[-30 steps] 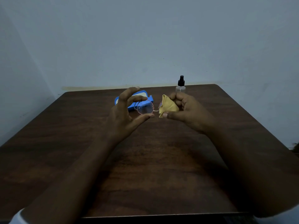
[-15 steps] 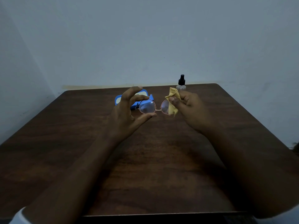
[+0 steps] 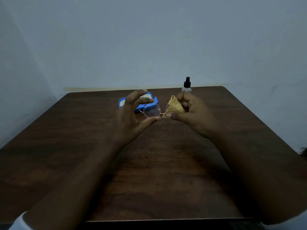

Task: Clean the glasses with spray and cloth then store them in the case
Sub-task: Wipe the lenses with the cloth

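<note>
A plain grey-blue wall [image 3: 149,39] rises behind the table and fills the upper half of the view. The dark wooden table [image 3: 157,171] has rounded far corners and a visible grain, and its near edge runs along the bottom of the view. Two bare forearms reach over it from the near edge towards its far half. A bit of white sleeve [image 3: 18,221] shows at the table's near left corner.

The left hand [image 3: 131,117] is raised above the far half of the table, just left of its centre line. Its fingers are curved, and it holds one lens of the glasses by the rim, thumb under it and forefinger on top. The right hand [image 3: 194,112] is raised just right of the centre line. Its fingers are curled round the yellow cloth [image 3: 174,106], and the thumb pinches the cloth over the other lens.

The blue glasses case [image 3: 122,102] lies open on the table near the far edge, left of centre, partly hidden by the left fingers. Its lining looks pale. The round, thin-rimmed glasses [image 3: 151,110] hang in the air between the two hands, above the table and clear of it. One lens is bare, and the other is hidden under the cloth. The clear spray bottle [image 3: 187,86] with a black pump top stands upright at the table's far edge, right of centre. Its lower part is hidden behind the right hand.
</note>
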Demonstrator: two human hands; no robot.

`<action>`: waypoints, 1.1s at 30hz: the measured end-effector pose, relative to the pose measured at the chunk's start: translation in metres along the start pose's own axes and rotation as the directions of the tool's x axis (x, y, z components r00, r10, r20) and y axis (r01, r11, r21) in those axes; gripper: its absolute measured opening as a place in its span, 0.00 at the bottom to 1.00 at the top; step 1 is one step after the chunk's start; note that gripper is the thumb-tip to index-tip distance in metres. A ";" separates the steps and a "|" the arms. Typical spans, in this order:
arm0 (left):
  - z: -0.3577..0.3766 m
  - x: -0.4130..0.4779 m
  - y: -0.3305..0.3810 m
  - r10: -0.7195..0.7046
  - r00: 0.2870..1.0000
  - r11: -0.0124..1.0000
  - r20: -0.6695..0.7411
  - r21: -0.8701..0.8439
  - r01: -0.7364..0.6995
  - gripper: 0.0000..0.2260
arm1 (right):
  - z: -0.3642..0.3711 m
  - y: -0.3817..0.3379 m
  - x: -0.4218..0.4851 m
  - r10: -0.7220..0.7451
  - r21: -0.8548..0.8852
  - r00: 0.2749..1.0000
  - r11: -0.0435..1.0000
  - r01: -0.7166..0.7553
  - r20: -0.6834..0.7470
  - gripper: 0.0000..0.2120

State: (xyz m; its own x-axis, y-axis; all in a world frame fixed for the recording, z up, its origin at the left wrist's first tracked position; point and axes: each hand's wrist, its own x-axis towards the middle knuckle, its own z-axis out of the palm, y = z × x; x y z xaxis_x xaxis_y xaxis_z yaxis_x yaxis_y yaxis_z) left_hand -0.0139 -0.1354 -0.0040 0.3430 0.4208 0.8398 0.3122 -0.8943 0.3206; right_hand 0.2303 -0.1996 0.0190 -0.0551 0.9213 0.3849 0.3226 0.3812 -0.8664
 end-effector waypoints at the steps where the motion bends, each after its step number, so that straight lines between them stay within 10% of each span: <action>1: 0.001 0.000 0.000 0.016 1.000 1.000 0.011 0.005 -0.016 0.44 | 0.002 0.001 0.000 -0.001 -0.028 1.000 1.000 0.001 -0.029 0.19; 13: 0.000 0.002 -0.001 -0.024 0.999 0.999 -0.040 -0.041 0.022 0.43 | 0.002 0.005 0.010 0.044 0.179 0.934 0.984 0.022 -0.355 0.17; 18: -0.006 0.008 0.004 -0.307 0.945 0.919 -0.112 -0.295 0.263 0.42 | -0.017 0.010 0.015 0.251 0.420 0.804 0.908 -0.002 -0.539 0.14; 27: -0.010 0.028 0.012 -0.771 0.633 0.387 0.076 -0.733 0.559 0.36 | -0.017 0.004 0.015 0.230 0.308 0.752 0.951 -0.038 -0.617 0.11; 33: -0.023 0.030 0.016 -0.778 0.318 -0.047 0.541 -0.556 0.830 0.27 | -0.012 -0.001 0.007 -0.076 -0.006 0.832 0.996 0.087 -0.549 0.07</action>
State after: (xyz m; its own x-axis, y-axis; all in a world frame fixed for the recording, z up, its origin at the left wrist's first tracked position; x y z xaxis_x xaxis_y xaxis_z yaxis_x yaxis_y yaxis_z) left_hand -0.0191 -0.1406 0.0366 0.3457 0.9124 -0.2193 -0.2224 0.3067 0.9255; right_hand 0.2405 -0.1947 0.0263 0.4486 0.6957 0.5610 0.3221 0.4596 -0.8276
